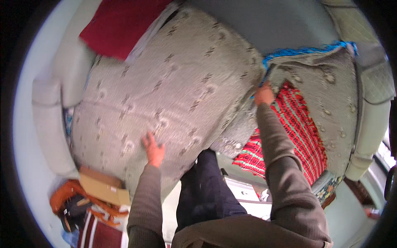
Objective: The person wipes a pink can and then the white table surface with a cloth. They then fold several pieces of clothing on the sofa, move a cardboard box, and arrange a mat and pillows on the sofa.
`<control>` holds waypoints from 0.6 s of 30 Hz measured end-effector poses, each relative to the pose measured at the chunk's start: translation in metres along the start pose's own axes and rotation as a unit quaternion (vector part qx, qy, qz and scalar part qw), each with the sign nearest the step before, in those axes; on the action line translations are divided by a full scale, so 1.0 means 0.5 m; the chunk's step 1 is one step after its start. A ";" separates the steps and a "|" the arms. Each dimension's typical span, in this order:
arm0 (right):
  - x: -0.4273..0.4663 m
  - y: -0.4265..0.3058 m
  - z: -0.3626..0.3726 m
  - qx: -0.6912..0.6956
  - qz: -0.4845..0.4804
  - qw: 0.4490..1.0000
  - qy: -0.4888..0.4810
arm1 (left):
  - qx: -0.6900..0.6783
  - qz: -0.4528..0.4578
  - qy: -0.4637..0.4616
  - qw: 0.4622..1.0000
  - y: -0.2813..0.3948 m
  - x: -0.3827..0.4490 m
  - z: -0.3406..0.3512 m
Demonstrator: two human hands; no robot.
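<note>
A large patterned grey-beige cloth (173, 93) with dark and pale motifs is spread over the sofa seat. My left hand (154, 152) is over its lower left part with the fingers apart, and nothing shows in it. Farther right, my right hand (264, 94) is at the cloth's bunched right edge, by a strip of bright blue fringe (291, 52); the fingertips are hidden, so I cannot tell whether they grip it. A red striped woven cloth (297, 124) lies beneath and beside my right forearm, on top of another part of the patterned covering (335, 102).
At the top left lies a dark red cushion or cloth (124, 28), and a grey surface (269, 24) extends at the top. Pale sofa sections (46, 124) flank the covering. A cardboard box (104, 187) and an orange item (66, 195) sit at the lower left.
</note>
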State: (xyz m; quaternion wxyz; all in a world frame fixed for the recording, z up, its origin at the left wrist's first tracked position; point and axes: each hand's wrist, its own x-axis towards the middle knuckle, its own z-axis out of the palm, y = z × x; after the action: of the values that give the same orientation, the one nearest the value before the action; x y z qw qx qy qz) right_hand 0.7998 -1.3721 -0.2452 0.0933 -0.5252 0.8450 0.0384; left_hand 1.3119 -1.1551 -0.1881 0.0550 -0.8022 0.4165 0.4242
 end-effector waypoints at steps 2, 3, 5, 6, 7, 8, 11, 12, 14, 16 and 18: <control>-0.051 -0.025 -0.032 0.012 -0.139 0.987 0.078 | -0.003 0.088 0.102 0.991 0.001 -0.045 0.036; -0.094 -0.051 -0.051 0.011 -0.198 0.979 0.058 | -0.001 0.096 0.078 0.992 0.007 -0.078 0.052; -0.183 -0.062 -0.050 -0.013 -0.300 0.951 -0.073 | 0.011 0.115 0.063 0.991 0.027 -0.128 0.090; -0.202 0.011 0.004 -0.095 -0.294 0.951 -0.019 | 0.021 0.135 0.057 0.989 0.043 -0.148 0.113; -0.208 0.000 0.012 -0.125 -0.295 0.946 -0.042 | 0.022 0.125 0.033 0.991 0.036 -0.167 0.119; -0.210 -0.021 0.011 -0.158 -0.292 0.941 -0.060 | 0.021 0.121 0.009 0.992 0.031 -0.178 0.120; -0.211 -0.029 0.000 -0.213 -0.302 0.927 -0.059 | 0.047 0.131 -0.066 0.988 -0.039 -0.236 0.128; -0.224 -0.071 -0.016 -0.210 -0.269 0.933 -0.113 | 0.063 0.129 -0.083 0.986 -0.073 -0.252 0.134; -0.286 -0.159 -0.041 -0.134 -0.263 0.945 -0.141 | 0.065 0.150 -0.073 0.984 -0.142 -0.278 0.135; -0.408 -0.195 -0.040 0.015 -0.374 0.927 0.003 | 0.026 0.144 -0.092 0.985 -0.191 -0.290 0.134; -0.499 -0.128 0.012 -0.030 -0.376 0.918 -0.120 | 0.062 0.108 -0.014 0.992 -0.208 -0.305 0.125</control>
State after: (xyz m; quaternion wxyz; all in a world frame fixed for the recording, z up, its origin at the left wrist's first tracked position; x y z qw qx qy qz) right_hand 0.9653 -1.1798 -0.1995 0.1855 -0.7981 0.5664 0.0887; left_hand 1.3019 -0.9657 -0.1444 0.0638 -0.7414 0.5255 0.4125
